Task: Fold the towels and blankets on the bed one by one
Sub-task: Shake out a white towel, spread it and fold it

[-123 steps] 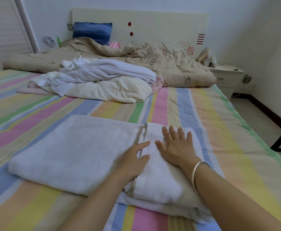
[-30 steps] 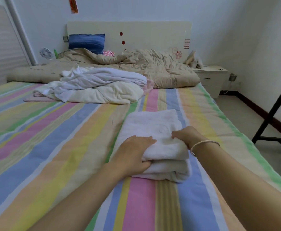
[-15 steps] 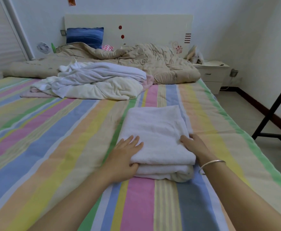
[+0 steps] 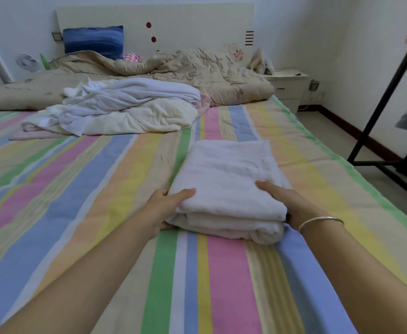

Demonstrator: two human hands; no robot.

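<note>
Left hand (image 4: 165, 204), right hand (image 4: 285, 201) — around towel (image 4: 226, 172)

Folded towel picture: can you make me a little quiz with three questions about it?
1. True or false: the left hand and the right hand both hold the folded white towel.
2. Which wrist wears the silver bracelet? A) left B) right
3. Fill in: the colour of the pillow is ____.
Key: 1 true; 2 B; 3 blue.
</note>
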